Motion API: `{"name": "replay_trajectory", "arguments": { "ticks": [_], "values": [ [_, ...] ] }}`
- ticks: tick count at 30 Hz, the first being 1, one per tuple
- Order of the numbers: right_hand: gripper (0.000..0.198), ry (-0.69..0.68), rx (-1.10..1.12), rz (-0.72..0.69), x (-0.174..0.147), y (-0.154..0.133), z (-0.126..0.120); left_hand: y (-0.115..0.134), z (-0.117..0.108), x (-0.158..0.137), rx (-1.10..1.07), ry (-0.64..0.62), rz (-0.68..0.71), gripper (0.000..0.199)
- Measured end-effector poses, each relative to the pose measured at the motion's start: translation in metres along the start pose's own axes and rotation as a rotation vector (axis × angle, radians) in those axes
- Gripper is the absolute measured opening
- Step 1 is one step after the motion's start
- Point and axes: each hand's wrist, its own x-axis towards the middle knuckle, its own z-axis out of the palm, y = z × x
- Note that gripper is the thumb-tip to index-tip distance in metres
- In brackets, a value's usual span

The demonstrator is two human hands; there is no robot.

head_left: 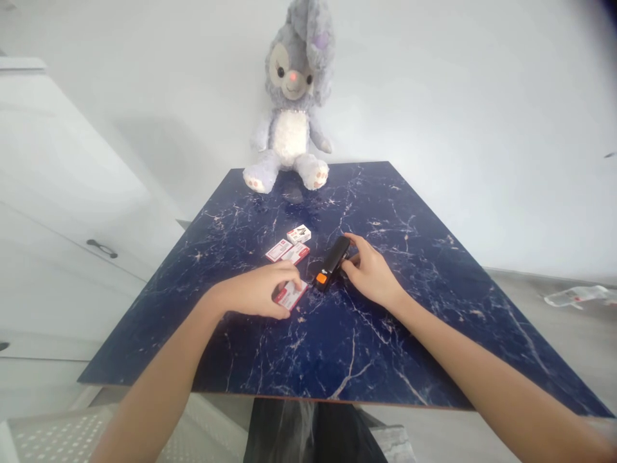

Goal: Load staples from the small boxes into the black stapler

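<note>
I see a long, slim black stapler a little right of the middle of the scene, its body [333, 260] slanting from near left to far right. An orange square patch [321, 278] marks its near end, with a small pale marking just beyond. Just left of that near end I see a small, flat red-and-white packet [292, 297], also angled toward the far right, partly covered on its left. Its pale top carries red print, too small for me to read. I can't tell whether the packet lies flat or is slightly raised.
</note>
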Motion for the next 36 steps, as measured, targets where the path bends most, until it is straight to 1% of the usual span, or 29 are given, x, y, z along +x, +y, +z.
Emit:
{"name": "replay_trajectory", "arguments": {
  "ticks": [1, 3, 5, 6, 8, 10, 13, 15, 17, 19, 23, 24, 26, 28, 29, 32, 34, 36],
  "values": [
    [0.061, -0.003, 0.002, -0.003, 0.0, 0.0, 0.0, -0.004, -0.002, 0.0, 0.007, 0.056, 0.001, 0.043],
    [0.062, -0.012, -0.006, -0.01, -0.001, 0.0, 0.0, -0.012, -0.002, 0.004, 0.047, 0.235, -0.026, 0.042],
    [0.063, -0.023, -0.023, -0.017, -0.001, 0.0, 0.001, -0.022, 0.004, 0.013, 0.125, 0.417, -0.062, 0.037],
    [0.064, -0.029, -0.029, -0.021, -0.001, 0.0, 0.001, -0.026, 0.008, 0.017, 0.174, 0.477, -0.07, 0.035],
    [0.064, -0.04, -0.037, -0.03, -0.002, 0.0, 0.0, -0.033, 0.018, 0.027, 0.264, 0.553, -0.065, 0.03],
    [0.065, -0.047, -0.037, -0.038, -0.002, -0.001, 0.0, -0.035, 0.025, 0.034, 0.315, 0.596, -0.085, 0.028],
    [0.064, -0.06, -0.034, -0.042, -0.002, -0.003, -0.002, -0.029, 0.031, 0.039, 0.355, 0.613, -0.146, 0.029],
    [0.063, -0.068, -0.036, -0.042, -0.002, -0.003, -0.003, -0.023, 0.034, 0.041, 0.381, 0.6, -0.135, 0.021],
    [0.063, -0.068, -0.039, -0.046, -0.001, -0.003, -0.004, -0.019, 0.037, 0.042, 0.392, 0.591, -0.095, 0.013],
    [0.064, -0.06, -0.043, -0.056, -0.001, -0.001, -0.003, -0.017, 0.04, 0.043, 0.38, 0.595, -0.07, 0.012],
    [0.063, -0.047, -0.052, -0.075, -0.001, 0.001, -0.001, -0.015, 0.045, 0.043, 0.338, 0.634, -0.119, 0.011],
    [0.063, -0.049, -0.053, -0.076, -0.001, 0.001, -0.001, -0.014, 0.046, 0.043, 0.323, 0.628, -0.111, 0.013],
    [0.063, -0.056, -0.052, -0.078, -0.001, 0.001, -0.001, -0.009, 0.048, 0.042, 0.296, 0.592, -0.043, 0.016],
    [0.063, -0.06, -0.05, -0.082, -0.001, 0.0, -0.002, -0.006, 0.05, 0.041, 0.29, 0.563, 0.017, 0.015],
    [0.063, -0.061, -0.048, -0.084, -0.001, 0.0, -0.002, -0.006, 0.051, 0.041, 0.297, 0.573, 0.01, 0.012],
    [0.063, -0.061, -0.049, -0.085, -0.001, 0.0, -0.002, -0.009, 0.049, 0.042, 0.327, 0.633, -0.107, 0.008],
    [0.063, -0.063, -0.054, -0.081, -0.001, -0.001, -0.002, -0.012, 0.047, 0.042, 0.337, 0.625, -0.152, 0.011],
    [0.063, -0.066, -0.056, -0.078, -0.001, -0.001, -0.002, -0.013, 0.045, 0.042, 0.334, 0.591, -0.161, 0.012]
  ]
}}
